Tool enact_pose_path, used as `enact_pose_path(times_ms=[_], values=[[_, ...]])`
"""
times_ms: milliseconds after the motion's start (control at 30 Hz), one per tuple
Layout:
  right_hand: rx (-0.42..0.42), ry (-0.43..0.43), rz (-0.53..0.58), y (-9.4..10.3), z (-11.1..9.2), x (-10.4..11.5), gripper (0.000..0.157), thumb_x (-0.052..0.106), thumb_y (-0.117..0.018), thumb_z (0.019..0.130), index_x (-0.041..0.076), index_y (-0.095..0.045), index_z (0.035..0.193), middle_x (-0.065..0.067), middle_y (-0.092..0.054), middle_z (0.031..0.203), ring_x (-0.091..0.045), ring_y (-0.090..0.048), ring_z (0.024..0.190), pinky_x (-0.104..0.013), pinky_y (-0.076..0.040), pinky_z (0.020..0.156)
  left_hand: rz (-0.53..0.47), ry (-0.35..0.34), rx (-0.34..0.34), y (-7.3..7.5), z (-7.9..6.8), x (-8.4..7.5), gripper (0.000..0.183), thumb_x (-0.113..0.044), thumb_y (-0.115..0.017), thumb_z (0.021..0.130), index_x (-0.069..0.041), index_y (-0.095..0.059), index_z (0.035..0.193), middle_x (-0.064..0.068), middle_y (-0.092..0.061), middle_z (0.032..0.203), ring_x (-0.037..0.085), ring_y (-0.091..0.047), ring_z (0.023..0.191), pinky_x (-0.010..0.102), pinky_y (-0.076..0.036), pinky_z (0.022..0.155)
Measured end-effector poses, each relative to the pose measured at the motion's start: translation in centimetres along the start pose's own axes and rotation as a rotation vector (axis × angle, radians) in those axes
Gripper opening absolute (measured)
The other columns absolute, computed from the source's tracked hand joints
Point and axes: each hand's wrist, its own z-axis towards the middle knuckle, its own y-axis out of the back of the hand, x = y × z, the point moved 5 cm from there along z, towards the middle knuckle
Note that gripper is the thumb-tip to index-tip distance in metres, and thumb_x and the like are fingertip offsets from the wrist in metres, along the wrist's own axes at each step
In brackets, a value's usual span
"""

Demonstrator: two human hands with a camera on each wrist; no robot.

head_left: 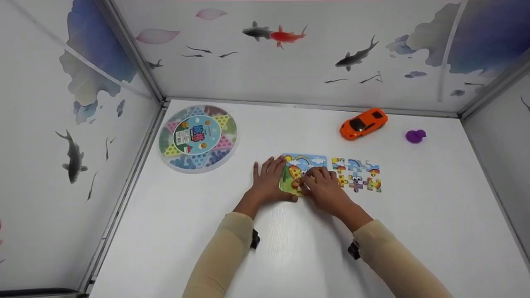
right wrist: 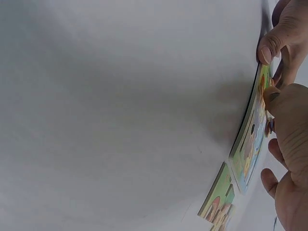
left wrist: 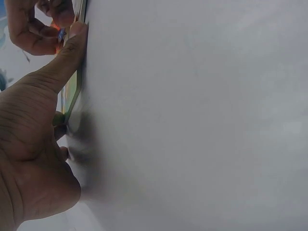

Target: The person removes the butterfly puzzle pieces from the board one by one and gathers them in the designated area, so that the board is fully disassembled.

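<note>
A picture puzzle board (head_left: pixel 318 159) with a rainbow, sun and giraffe lies on the white table. My left hand (head_left: pixel 270 182) grips its left side, thumb along the near edge and fingers at the far left. Over the board's middle, my right hand (head_left: pixel 326 191) has curled fingers. A small puzzle piece (left wrist: pixel 61 34) shows between those fingertips in the left wrist view, mostly hidden. Several loose puzzle pieces (head_left: pixel 355 165) lie in rows just right of the board, some partly behind the right hand.
A round Chinese checkers box (head_left: pixel 228 142) lies at the back left. An orange toy car (head_left: pixel 363 124) and a purple rubber duck (head_left: pixel 415 136) stand at the back right. Printed wall panels (head_left: pixel 290 74) enclose the table (head_left: pixel 285 256) at the back and sides.
</note>
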Motion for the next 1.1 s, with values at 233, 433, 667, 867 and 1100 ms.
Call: enact_pose_path(times_ms=[233,433,667,867,1100], values=[[-0.033,0.007,-0.025,0.4,-0.6,-1.0,0.019,0.022,-0.072,0.109,0.016,-0.071,0.128,-0.012,-0.06,0.14,-0.04,-0.054,0.135,-0.068,-0.045,0.115,0.003,-0.004,0.0,0.1,0.1,0.0,0.129,-0.071,-0.09,0.081,-0.021,-0.022,0.179,-0.004,-0.016,0.188,0.028,-0.008,0.175,0.067,0.001,0.139],[-0.04,-0.002,-0.048,0.8,-1.5,-1.8,0.017,0.023,-0.074,0.108,0.018,-0.07,0.124,-0.012,-0.06,0.14,-0.041,-0.054,0.133,-0.069,-0.044,0.113,-0.003,-0.008,-0.011,0.2,0.0,0.1,0.128,-0.07,-0.09,0.081,-0.022,-0.023,0.178,-0.004,-0.016,0.187,0.028,-0.008,0.175,0.068,0.002,0.139],[-0.053,-0.024,-0.046,1.1,-2.7,-3.2,0.018,0.017,-0.079,0.104,0.019,-0.071,0.121,-0.011,-0.061,0.138,-0.04,-0.052,0.136,-0.073,-0.044,0.114,-0.023,-0.007,-0.005,0.0,0.0,0.1,0.129,-0.068,-0.091,0.082,-0.021,-0.021,0.179,-0.004,-0.015,0.188,0.027,-0.007,0.175,0.067,0.004,0.139],[-0.055,-0.047,-0.017,1.6,-4.2,-4.6,0.023,0.015,-0.082,0.102,0.019,-0.071,0.122,-0.01,-0.061,0.135,-0.039,-0.053,0.134,-0.072,-0.045,0.112,-0.029,-0.008,-0.006,0.1,-0.1,0.0,0.129,-0.068,-0.091,0.082,-0.021,-0.021,0.179,-0.004,-0.015,0.188,0.028,-0.007,0.175,0.067,0.004,0.139],[-0.05,-0.095,0.02,1.9,-6.3,-6.3,0.026,0.012,-0.081,0.102,0.018,-0.071,0.125,-0.012,-0.062,0.136,-0.037,-0.053,0.13,-0.068,-0.041,0.112,-0.047,-0.017,0.001,-0.1,0.0,0.0,0.129,-0.066,-0.091,0.082,-0.02,-0.021,0.179,-0.002,-0.014,0.188,0.029,-0.006,0.175,0.069,0.005,0.138]])
